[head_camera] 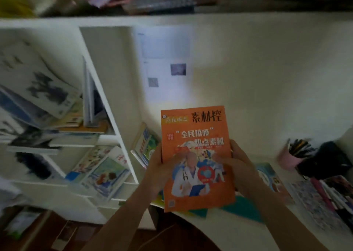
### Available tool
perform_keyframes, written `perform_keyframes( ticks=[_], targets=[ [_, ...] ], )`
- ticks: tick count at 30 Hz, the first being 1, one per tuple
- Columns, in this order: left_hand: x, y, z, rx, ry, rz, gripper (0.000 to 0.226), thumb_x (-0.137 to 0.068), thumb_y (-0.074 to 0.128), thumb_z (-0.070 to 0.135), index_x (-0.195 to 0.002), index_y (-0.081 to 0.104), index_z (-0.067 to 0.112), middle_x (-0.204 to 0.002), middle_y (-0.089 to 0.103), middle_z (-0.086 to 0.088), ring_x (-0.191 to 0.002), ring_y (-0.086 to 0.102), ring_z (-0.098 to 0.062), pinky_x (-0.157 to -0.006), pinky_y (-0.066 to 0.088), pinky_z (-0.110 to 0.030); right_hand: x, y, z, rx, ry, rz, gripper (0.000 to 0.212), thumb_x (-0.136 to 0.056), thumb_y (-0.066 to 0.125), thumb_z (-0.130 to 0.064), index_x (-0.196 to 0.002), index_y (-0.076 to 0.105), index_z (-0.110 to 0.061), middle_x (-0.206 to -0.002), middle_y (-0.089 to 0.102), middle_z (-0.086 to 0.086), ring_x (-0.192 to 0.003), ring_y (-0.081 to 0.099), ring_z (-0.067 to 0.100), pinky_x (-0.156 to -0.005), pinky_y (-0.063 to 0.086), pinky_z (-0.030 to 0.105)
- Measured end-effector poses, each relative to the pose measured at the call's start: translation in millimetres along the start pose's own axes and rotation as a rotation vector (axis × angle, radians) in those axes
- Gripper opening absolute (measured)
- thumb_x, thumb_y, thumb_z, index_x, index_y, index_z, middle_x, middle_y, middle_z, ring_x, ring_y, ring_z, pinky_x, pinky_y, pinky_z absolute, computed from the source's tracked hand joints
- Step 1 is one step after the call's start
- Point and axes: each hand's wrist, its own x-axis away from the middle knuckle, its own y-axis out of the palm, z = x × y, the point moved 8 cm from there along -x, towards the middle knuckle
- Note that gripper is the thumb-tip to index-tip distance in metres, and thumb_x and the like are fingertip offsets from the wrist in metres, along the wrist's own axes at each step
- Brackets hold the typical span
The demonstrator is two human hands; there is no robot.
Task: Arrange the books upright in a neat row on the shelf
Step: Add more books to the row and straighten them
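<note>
Both hands pinch one orange book [197,155], left hand [159,169] on its left edge, right hand [236,166] on its right edge, thumbs on the cover; book upright, long axis vertical, title end up, above the tabletop [238,224]. Left of the grip, white shelf [112,115] compartments hold slumped, stacked books [57,117]. Right of the grip, a pink cup [289,158] holds pens [299,146].

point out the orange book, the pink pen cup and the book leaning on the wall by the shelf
orange book [194,134], head view, upper half of the front cover
pink pen cup [287,160], head view, its pink side wall
leaning book [146,143], head view, its green-and-white front cover
</note>
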Motion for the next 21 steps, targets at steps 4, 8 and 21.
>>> perform_keyframes(
  ticks=[4,8,21],
  targets=[
    [30,-63,93,-0.078,0.234,0.080,0.035,-0.101,0.059,0.008,-0.136,0.056,0.013,-0.127,0.071,-0.007,-0.116,0.070,-0.029,-0.092,0.059,-0.051,19,79,-73,0.010,-0.172,-0.043,0.037,-0.092,0.065,-0.002,-0.122,0.058,-0.024,-0.112,0.076,0.005,-0.096,0.076,0.029,-0.075,0.063,0.046],
    [53,-125,183,-0.107,0.406,0.175,0.038,-0.088,0.069,0.025,-0.124,0.064,0.036,-0.116,0.076,0.010,-0.106,0.074,-0.015,-0.085,0.062,-0.038,44,158,-148,-0.027,-0.393,-0.081,0.044,-0.088,0.066,-0.003,-0.123,0.060,-0.028,-0.113,0.076,0.003,-0.097,0.076,0.027,-0.075,0.064,0.044],
    [47,-267,390,-0.393,0.853,0.538,0.026,-0.100,0.062,0.036,-0.122,0.059,0.023,-0.098,0.076,0.012,-0.082,0.074,0.001,-0.061,0.058,-0.018,-34,361,-356,0.070,-0.665,-0.092,0.046,-0.091,0.075,-0.021,-0.134,0.058,-0.021,-0.118,0.071,-0.001,-0.094,0.074,0.021,-0.062,0.058,0.027]
  ],
)
